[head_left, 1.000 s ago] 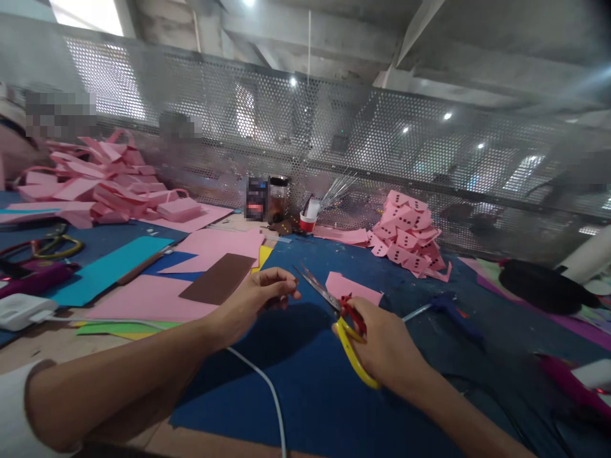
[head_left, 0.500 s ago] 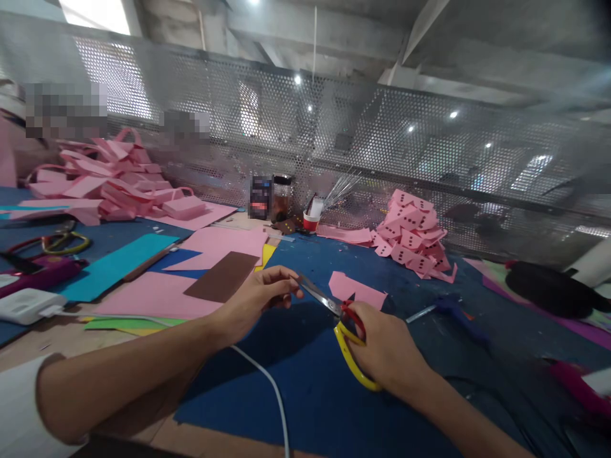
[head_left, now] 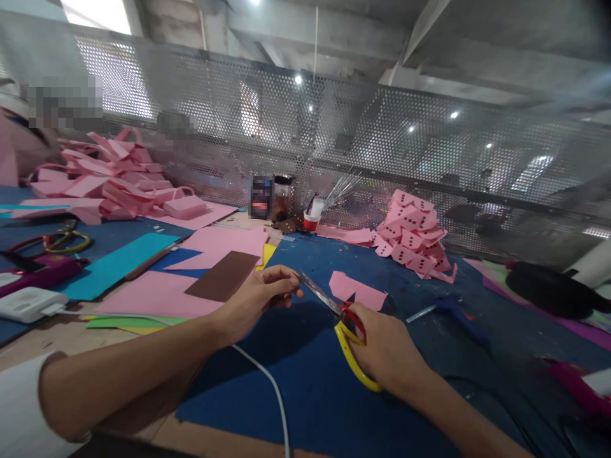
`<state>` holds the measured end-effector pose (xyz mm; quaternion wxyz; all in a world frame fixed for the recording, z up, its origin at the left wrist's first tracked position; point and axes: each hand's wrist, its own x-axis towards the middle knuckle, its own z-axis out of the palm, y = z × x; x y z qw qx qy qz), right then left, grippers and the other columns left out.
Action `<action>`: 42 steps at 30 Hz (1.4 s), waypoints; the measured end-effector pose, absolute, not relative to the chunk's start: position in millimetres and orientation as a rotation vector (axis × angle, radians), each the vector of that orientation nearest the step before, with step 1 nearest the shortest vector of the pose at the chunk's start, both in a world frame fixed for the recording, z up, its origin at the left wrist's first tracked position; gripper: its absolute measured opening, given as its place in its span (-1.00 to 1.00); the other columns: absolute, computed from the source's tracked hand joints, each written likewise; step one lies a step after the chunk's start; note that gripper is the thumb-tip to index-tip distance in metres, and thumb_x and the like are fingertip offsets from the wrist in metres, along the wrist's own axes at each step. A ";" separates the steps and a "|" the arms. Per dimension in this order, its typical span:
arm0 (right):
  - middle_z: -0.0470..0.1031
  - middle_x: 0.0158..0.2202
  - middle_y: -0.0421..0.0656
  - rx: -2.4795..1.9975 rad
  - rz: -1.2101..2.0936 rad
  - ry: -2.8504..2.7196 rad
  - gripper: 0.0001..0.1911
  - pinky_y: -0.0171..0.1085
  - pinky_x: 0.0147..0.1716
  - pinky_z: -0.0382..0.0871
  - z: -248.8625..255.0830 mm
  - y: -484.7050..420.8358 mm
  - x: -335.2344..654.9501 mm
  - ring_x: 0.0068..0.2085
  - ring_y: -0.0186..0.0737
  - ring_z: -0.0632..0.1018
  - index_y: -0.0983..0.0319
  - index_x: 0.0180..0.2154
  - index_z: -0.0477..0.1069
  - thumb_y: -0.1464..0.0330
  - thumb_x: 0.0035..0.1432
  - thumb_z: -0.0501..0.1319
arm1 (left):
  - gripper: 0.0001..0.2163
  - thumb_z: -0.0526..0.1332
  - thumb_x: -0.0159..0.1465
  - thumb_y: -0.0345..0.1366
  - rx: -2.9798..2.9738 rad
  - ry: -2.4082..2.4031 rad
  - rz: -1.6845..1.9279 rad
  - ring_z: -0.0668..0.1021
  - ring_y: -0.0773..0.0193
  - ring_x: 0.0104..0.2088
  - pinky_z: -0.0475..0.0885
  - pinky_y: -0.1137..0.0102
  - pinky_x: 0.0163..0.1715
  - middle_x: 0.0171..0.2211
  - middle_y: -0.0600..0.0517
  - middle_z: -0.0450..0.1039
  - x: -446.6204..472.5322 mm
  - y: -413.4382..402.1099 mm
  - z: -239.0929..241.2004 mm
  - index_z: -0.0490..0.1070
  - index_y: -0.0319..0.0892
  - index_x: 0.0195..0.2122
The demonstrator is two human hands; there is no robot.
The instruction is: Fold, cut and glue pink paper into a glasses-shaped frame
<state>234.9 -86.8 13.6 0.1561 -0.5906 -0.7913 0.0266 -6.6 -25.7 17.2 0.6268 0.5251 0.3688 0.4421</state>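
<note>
My right hand [head_left: 389, 346] is closed around the handles of a pair of scissors [head_left: 353, 362], with one yellow loop and red on the other side. Their metal blades point up and left toward my left hand [head_left: 267, 296]. The fingers of that hand are pinched together right at the blade tips; whatever is between them is too small to make out. Just beyond the scissors lies a cut pink piece [head_left: 360, 292] with a notch in its edge. Both hands are above a dark blue sheet [head_left: 305, 394].
At left are a brown sheet [head_left: 223, 277], a turquoise sheet [head_left: 124, 264], a white plug [head_left: 31, 305] with a trailing cable and a heap of pink strips [head_left: 109, 181]. Dotted pink pieces [head_left: 413, 235] are piled at back right. A blue glue gun [head_left: 456, 315] lies right.
The scissors' blades have closed slightly near the left fingertips. Both hands stay in almost the same place.
</note>
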 end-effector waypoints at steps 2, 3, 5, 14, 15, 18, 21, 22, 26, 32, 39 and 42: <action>0.55 -0.40 -0.23 -1.687 0.072 -2.276 -0.82 -0.31 -0.46 0.02 13.8 -87.4 234.4 -0.39 -0.21 0.56 0.14 -0.18 0.36 0.23 0.18 0.16 | -0.81 0.34 0.14 -0.22 1.199 0.835 1.016 0.43 0.40 -0.47 0.30 0.49 -0.43 -0.40 0.05 0.52 -6.5 -25.2 16.3 0.46 -0.17 -0.27; 0.55 -0.40 -0.22 -1.688 0.065 -2.282 -0.81 -0.31 -0.47 0.02 13.9 -87.6 234.2 -0.38 -0.20 0.56 0.14 -0.18 0.37 0.23 0.19 0.15 | -0.81 0.33 0.14 -0.22 1.200 0.833 1.016 0.44 0.40 -0.46 0.31 0.49 -0.42 -0.39 0.04 0.52 -6.5 -25.0 15.8 0.46 -0.17 -0.27; 0.56 -0.40 -0.21 -1.695 0.050 -2.289 -0.80 -0.31 -0.47 0.02 13.7 -87.8 234.1 -0.38 -0.19 0.57 0.14 -0.17 0.37 0.22 0.19 0.15 | -0.81 0.33 0.14 -0.22 1.205 0.836 1.014 0.44 0.40 -0.45 0.31 0.50 -0.42 -0.39 0.04 0.52 -6.8 -25.0 15.2 0.46 -0.17 -0.26; 0.57 -0.40 -0.20 -1.719 -0.013 -2.310 -0.81 -0.30 -0.47 0.03 13.4 -86.6 232.4 -0.38 -0.17 0.59 0.14 -0.17 0.38 0.23 0.18 0.15 | -0.79 0.32 0.14 -0.21 1.213 0.849 1.012 0.42 0.40 -0.50 0.28 0.49 -0.46 -0.39 0.03 0.51 -6.8 -26.6 17.0 0.45 -0.19 -0.25; 0.58 -0.40 -0.19 -1.720 -0.012 -2.311 -0.80 -0.30 -0.47 0.04 13.3 -86.6 232.1 -0.38 -0.18 0.59 0.14 -0.17 0.38 0.23 0.18 0.15 | -0.79 0.33 0.14 -0.21 1.212 0.849 1.014 0.42 0.40 -0.50 0.29 0.49 -0.46 -0.39 0.03 0.51 -6.7 -26.5 16.7 0.45 -0.19 -0.25; 0.58 -0.40 -0.18 -1.732 -0.018 -2.307 -0.78 -0.30 -0.48 0.04 12.6 -86.6 231.9 -0.38 -0.18 0.59 0.15 -0.15 0.38 0.23 0.19 0.15 | -0.79 0.33 0.13 -0.21 1.213 0.842 1.013 0.42 0.39 -0.49 0.30 0.48 -0.45 -0.39 0.02 0.51 -6.6 -25.8 15.3 0.45 -0.19 -0.26; 0.58 -0.40 -0.19 -1.745 -0.031 -2.305 -0.77 -0.30 -0.49 0.02 11.2 -86.1 232.5 -0.38 -0.16 0.59 0.13 -0.13 0.38 0.23 0.18 0.15 | -0.81 0.32 0.14 -0.22 1.214 0.834 1.014 0.42 0.40 -0.48 0.30 0.50 -0.45 -0.39 0.03 0.51 -6.8 -25.1 14.4 0.45 -0.18 -0.27; 0.58 -0.40 -0.19 -1.744 -0.035 -2.306 -0.77 -0.30 -0.49 0.02 10.6 -85.8 232.8 -0.38 -0.15 0.59 0.13 -0.12 0.38 0.23 0.18 0.15 | -0.81 0.32 0.15 -0.22 1.215 0.832 1.013 0.42 0.41 -0.48 0.30 0.50 -0.44 -0.39 0.03 0.51 -6.9 -25.0 14.3 0.45 -0.18 -0.27; 0.58 -0.41 -0.19 -1.749 -0.059 -2.301 -0.75 -0.30 -0.49 0.01 8.5 -84.7 233.6 -0.38 -0.13 0.59 0.13 -0.10 0.37 0.22 0.19 0.15 | -0.82 0.32 0.16 -0.23 1.220 0.831 1.001 0.42 0.42 -0.47 0.31 0.52 -0.43 -0.38 0.03 0.51 -7.3 -24.9 14.8 0.44 -0.19 -0.27; 0.58 -0.43 -0.19 -1.757 -0.075 -2.303 -0.80 -0.30 -0.49 0.00 8.5 -84.4 233.0 -0.40 -0.13 0.59 0.13 -0.15 0.37 0.24 0.19 0.15 | -0.81 0.32 0.17 -0.22 1.218 0.824 0.996 0.42 0.44 -0.48 0.30 0.54 -0.43 -0.39 0.04 0.52 -7.8 -25.1 14.5 0.43 -0.19 -0.27; 0.57 -0.45 -0.21 -1.755 -0.127 -2.304 -0.78 -0.30 -0.51 -0.02 7.7 -84.6 233.7 -0.43 -0.16 0.58 0.13 -0.14 0.37 0.21 0.20 0.15 | -0.82 0.32 0.17 -0.23 1.210 0.839 0.990 0.42 0.45 -0.49 0.30 0.54 -0.44 -0.39 0.04 0.52 -7.2 -24.8 14.1 0.42 -0.20 -0.27; 0.57 -0.47 -0.21 -1.756 -0.163 -2.299 -0.79 -0.29 -0.52 -0.05 5.9 -84.1 234.1 -0.45 -0.16 0.58 0.13 -0.16 0.37 0.20 0.20 0.14 | -0.82 0.31 0.18 -0.23 1.218 0.838 0.990 0.42 0.45 -0.48 0.31 0.54 -0.43 -0.39 0.04 0.52 -7.3 -25.0 14.7 0.42 -0.20 -0.27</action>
